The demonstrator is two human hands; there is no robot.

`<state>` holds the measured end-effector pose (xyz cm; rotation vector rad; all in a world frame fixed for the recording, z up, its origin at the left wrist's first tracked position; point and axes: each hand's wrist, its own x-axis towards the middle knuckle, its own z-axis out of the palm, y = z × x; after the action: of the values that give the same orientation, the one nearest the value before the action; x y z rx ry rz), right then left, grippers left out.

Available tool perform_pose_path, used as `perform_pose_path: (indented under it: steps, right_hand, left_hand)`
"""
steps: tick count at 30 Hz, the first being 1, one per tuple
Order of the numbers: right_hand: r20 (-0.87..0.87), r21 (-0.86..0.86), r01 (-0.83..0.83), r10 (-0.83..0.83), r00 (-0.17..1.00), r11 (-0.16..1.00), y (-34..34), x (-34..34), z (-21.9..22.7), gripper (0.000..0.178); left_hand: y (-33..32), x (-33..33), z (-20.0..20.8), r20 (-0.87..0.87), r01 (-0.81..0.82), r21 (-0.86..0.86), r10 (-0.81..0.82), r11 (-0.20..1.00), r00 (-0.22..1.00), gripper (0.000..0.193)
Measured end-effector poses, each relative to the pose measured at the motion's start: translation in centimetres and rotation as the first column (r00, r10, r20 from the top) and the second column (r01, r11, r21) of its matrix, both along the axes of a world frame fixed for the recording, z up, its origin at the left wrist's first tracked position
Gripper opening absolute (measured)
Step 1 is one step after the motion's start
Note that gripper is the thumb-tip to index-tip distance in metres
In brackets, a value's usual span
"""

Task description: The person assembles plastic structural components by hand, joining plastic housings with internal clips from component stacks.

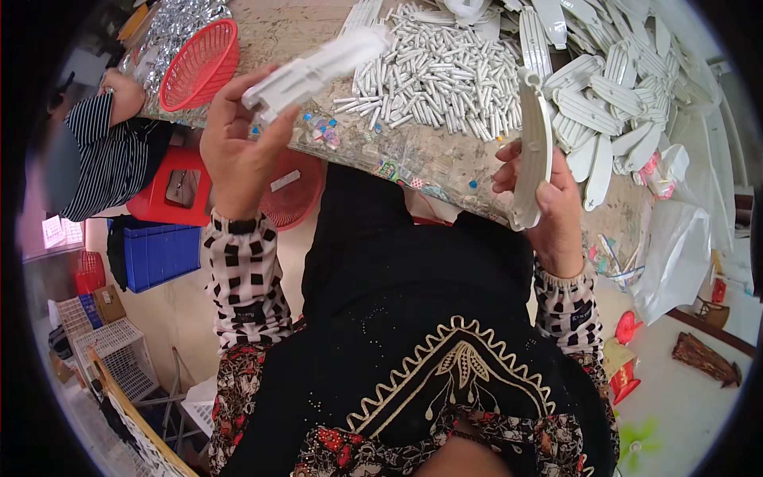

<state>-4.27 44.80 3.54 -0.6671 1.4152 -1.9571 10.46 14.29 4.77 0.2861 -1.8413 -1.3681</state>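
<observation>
Casing [311, 75] is pointing rightward from the gripping left hand [238, 147], the right hand [559, 205] holding a curved strip [535, 147] (well apart).

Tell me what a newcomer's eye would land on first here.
Probably the heap of small silvery-white rods at the top middle of the table, with a pile of long white pieces to its right. Next come the blocky white part in the left hand and the curved white part in the right hand. The bright red basket stands out at upper left.
</observation>
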Motion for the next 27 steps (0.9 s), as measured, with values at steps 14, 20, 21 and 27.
perform_pose_path:
  steps: [14, 20, 21, 27]
  right_hand:
    - [-0.343, 0.262, -0.047, 0.138, 0.929, 0.964, 0.3, 5.8, 3.2, 0.067]
    - [-0.785, 0.162, 0.156, 0.032, 0.618, 0.974, 0.3, 4.8, 2.2, 0.065]
    - [-0.784, 0.163, 0.157, 0.031, 0.620, 0.974, 0.3, 4.8, 2.1, 0.065]
    - [-0.831, 0.119, 0.151, 0.015, 0.556, 0.981, 0.3, 4.4, 1.0, 0.066]
  left_hand:
    - [9.5, -5.1, -0.4, -0.399, 0.654, 0.491, -0.519, 0.576, 0.756, 0.070]
    - [10.8, -5.0, -0.3, -0.428, 0.723, 0.492, -0.588, 0.486, 0.686, 0.057]
    - [10.8, -5.0, -0.2, -0.405, 0.735, 0.476, -0.621, 0.484, 0.671, 0.055]
    - [11.2, -4.7, 0.8, -0.237, 0.674, 0.502, -0.664, 0.542, 0.709, 0.064]
